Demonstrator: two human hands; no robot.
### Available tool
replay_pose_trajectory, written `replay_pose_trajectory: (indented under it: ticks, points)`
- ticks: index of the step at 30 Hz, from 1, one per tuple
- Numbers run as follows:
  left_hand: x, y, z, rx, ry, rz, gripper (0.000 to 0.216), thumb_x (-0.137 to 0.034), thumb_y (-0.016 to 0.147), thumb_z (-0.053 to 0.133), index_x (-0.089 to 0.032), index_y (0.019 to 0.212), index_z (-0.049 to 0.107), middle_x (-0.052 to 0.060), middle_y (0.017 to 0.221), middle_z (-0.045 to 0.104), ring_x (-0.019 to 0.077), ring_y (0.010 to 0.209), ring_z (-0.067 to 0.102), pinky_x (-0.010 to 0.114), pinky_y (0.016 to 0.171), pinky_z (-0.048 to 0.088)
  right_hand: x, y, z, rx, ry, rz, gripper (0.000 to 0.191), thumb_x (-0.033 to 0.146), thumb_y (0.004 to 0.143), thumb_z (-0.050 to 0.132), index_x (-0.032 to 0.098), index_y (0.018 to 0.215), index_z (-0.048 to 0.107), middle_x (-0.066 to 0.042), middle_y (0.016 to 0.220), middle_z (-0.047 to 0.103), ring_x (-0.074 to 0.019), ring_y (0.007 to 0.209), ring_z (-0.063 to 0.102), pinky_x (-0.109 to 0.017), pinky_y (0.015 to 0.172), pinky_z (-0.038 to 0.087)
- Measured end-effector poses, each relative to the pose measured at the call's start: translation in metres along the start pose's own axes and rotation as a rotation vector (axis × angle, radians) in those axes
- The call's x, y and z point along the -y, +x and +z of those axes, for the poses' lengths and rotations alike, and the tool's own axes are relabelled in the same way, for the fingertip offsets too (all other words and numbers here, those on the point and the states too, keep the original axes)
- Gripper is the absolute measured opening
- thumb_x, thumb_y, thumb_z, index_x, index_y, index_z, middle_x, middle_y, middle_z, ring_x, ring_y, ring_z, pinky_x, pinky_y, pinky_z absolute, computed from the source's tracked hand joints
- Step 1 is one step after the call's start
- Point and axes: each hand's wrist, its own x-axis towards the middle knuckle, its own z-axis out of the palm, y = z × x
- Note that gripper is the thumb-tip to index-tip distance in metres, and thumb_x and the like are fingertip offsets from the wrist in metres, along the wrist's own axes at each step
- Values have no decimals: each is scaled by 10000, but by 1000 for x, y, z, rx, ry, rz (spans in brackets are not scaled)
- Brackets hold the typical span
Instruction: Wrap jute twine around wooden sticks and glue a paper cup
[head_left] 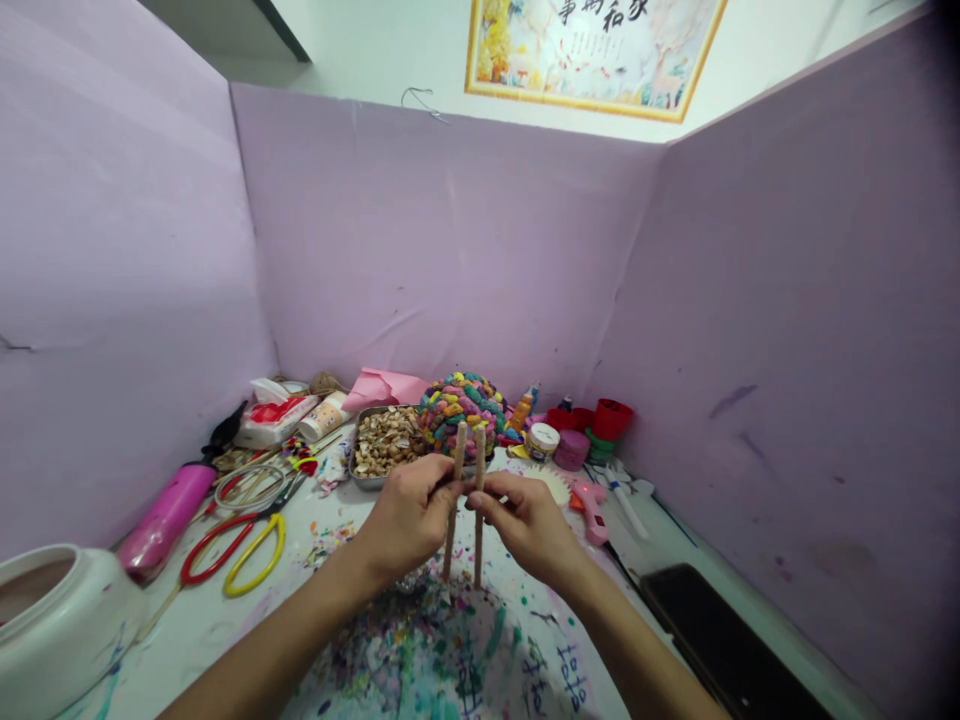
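Observation:
Two thin wooden sticks stand roughly upright side by side over the paint-stained table. My left hand pinches the left wooden stick near its middle, and this one leans slightly. My right hand grips the right wooden stick between thumb and fingers at about the same height. The fingertips of both hands nearly meet between the sticks. Just behind them sits a ball of many-coloured braided clay-like strands, partly covered by the stick tops. Left of it is a metal tray of brownish shell-like pieces.
At left lie scissors with red and yellow handles, a pink pump and a white pot. On the right are a pink glue gun, small jars, red cups and a black phone. Purple panels enclose the table.

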Motion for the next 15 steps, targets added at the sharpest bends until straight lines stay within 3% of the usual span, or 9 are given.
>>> replay_pose_trajectory:
  ticks: [8, 11, 15]
  points:
    - [2, 1, -1, 35, 21, 1, 159, -169, 817, 412, -159, 758, 560, 18, 679, 570, 141, 622, 518, 233, 575, 369, -2, 0, -1, -14, -6, 15, 186, 158, 783, 505, 192, 831, 682, -9, 721, 671, -158, 686, 586, -237, 621, 421]
    - [8, 1, -5, -33, -24, 26, 160, -182, 836, 386, -161, 807, 542, 13, 677, 553, 136, 614, 522, 236, 573, 400, -4, 1, -2, -66, -7, 82, 175, 208, 789, 496, 174, 772, 667, -19, 682, 658, -161, 638, 577, -237, 571, 421]
    - [16, 1, -17, -141, -55, 227, 162, -128, 823, 399, -168, 920, 523, 29, 738, 565, 135, 658, 552, 244, 610, 444, -8, 2, -6, -139, 114, 167, 200, 285, 796, 479, 161, 786, 635, -36, 680, 639, -171, 631, 574, -251, 557, 443]
